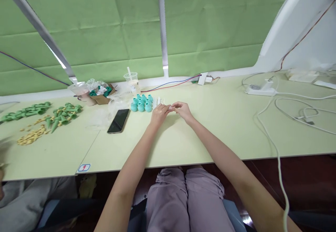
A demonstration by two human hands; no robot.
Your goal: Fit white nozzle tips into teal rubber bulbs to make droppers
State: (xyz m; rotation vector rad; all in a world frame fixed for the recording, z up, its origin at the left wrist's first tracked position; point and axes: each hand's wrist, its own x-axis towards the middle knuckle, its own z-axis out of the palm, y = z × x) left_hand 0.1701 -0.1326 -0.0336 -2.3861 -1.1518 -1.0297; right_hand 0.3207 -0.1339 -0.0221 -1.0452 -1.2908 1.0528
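- Your left hand [159, 116] was over the table [199, 137], back upward, fingers drawn together and reaching in toward the right; its fingertips were at a small white piece [170, 108]. The back of the hand hid most of its grip, so how firmly it held cannot be told.
- Your right hand [183, 111] met it from the other side, thumb and forefinger nearly closed in a pinch on the same piece, the other fingers bent.
- The piece was between the two sets of fingertips, in front of you; its shape was too small to make out.
- More white parts [159, 101] lay just beyond your left hand.
- Teal bottles [141, 104] stood upright in close rows, left of those parts.
- Your phone [119, 121] lay screen up, left of your hands and well apart from them.
- Behind it were plastic bags [115, 102], a cup [133, 82] with a straw, and an opened box [101, 99] of green and white scraps.
- Farther left lay green cones [64, 114] and loose yellow bits [33, 135], near a seated co-worker [28, 198] in grey trousers.
- At your right, a power strip [262, 90] and white cable [280, 172] were noted, the cable hanging over the front edge.
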